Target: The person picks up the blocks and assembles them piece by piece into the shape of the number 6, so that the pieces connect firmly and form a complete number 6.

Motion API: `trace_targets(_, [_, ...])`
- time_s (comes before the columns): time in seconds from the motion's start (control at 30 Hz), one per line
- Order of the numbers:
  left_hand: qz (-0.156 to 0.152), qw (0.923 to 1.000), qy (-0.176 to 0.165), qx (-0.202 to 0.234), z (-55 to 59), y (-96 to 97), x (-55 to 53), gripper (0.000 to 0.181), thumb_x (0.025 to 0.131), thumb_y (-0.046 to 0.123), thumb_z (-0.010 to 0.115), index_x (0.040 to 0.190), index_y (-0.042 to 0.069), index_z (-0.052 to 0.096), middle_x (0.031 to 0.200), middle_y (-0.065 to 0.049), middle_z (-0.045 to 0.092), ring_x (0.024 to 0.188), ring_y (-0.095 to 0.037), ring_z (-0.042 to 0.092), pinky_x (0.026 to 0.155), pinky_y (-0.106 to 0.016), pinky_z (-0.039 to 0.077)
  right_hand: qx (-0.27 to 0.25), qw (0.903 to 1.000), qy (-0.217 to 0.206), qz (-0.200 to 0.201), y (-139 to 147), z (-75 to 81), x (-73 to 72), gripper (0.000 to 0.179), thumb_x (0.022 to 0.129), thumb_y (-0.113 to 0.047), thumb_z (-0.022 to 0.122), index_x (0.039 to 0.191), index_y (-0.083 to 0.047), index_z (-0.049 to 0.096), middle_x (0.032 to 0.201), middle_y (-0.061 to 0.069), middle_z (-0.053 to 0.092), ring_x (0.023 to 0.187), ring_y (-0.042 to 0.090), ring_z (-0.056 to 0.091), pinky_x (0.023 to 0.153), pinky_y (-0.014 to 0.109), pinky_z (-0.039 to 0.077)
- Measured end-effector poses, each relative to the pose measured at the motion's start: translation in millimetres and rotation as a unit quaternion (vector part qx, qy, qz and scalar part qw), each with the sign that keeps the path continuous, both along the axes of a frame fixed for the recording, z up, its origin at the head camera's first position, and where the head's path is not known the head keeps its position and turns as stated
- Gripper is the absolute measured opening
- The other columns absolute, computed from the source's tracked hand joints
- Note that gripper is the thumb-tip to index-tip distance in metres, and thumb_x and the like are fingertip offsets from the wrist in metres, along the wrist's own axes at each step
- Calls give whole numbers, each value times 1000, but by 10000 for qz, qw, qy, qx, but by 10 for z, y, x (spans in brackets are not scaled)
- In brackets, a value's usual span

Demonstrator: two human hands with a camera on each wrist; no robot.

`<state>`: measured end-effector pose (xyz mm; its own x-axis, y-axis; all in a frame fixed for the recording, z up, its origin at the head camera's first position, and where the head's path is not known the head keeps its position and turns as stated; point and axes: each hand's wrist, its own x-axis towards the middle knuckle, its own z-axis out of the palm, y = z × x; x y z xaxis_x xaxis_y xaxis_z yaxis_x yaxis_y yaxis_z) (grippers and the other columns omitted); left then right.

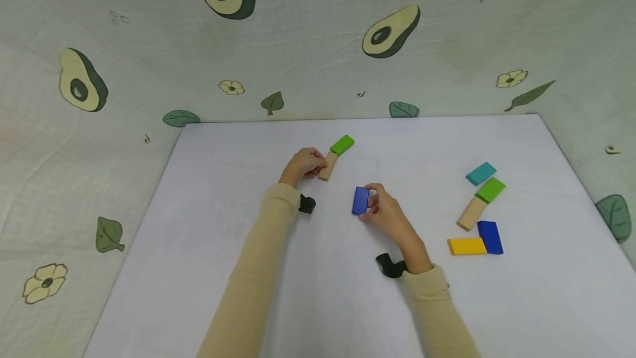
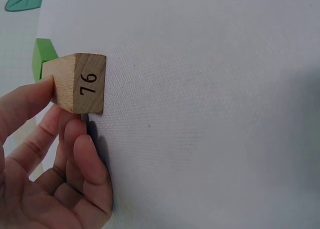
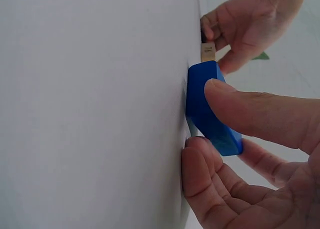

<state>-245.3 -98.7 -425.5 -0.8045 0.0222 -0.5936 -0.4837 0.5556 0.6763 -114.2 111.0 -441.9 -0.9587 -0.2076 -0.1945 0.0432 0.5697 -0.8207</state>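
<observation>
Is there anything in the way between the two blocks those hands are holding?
Nothing visible; just bare white tabletop between the blue block in the right hand and the wooden block in the left hand.

- A pale green cloth point(image 1: 308, 54) is rising beyond the far edge of the white worktop point(image 1: 208, 220) and showing past its left and right edges.
- Printed avocados point(image 1: 395, 29), leaves point(image 1: 108, 233) and flowers point(image 1: 37, 287) are dotting the cloth.
- Soft light is falling across the worktop.
</observation>
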Motion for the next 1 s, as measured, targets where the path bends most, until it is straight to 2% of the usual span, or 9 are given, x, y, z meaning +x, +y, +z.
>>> trace_targets(0.17, [-23,10000,19,73,12,3,8,15,86,18,65,96,10,57,75,-2,53,62,-11,49,61,-22,43,64,9998,79,153,-85,1,-9,65,76,-1,72,131,-3,37,93,13,51,78,20,50,71,30,42])
trace_targets(0.37, [-15,10000,10,-78,-5,-1,-13,16,86,19,65,97,11,58,77,-2,54,63,-12,49,60,-22,43,244,9988,140,408,-175,2,-58,63,77,-6,73,132,-1,41,92,13,50,79,21,47,70,29,40])
trace_targets(0.63, [-53,9999,-10,-98,-17,-1,-20,15,87,20,65,97,11,58,77,-2,54,63,-11,49,59,-22,43,632,9956,-35,698,-334,29,-121,64,79,-14,73,136,-6,45,93,13,48,79,20,44,68,29,36])
trace_targets(0.73, [-41,9999,-34,-93,-7,-2,-17,14,86,19,65,96,11,57,77,-2,54,63,-11,49,59,-22,43,633,9954,-83,713,-389,30,-159,66,79,-14,73,138,-6,42,94,13,49,79,20,44,68,28,37])
trace_targets(0.87, [-42,9999,-75,-76,4,1,-23,15,86,18,65,96,10,57,76,-2,53,62,-11,48,59,-22,43,472,9972,-166,554,-444,31,-216,69,78,-11,73,137,1,40,93,12,50,79,20,45,70,29,38])
trace_targets(1.0, [-40,9999,-119,-77,-5,2,-42,15,86,18,65,97,11,58,75,-2,54,62,-11,49,58,-21,43,446,9978,-227,446,-461,26,-265,62,77,-10,74,130,4,45,89,12,50,77,19,46,69,29,38])
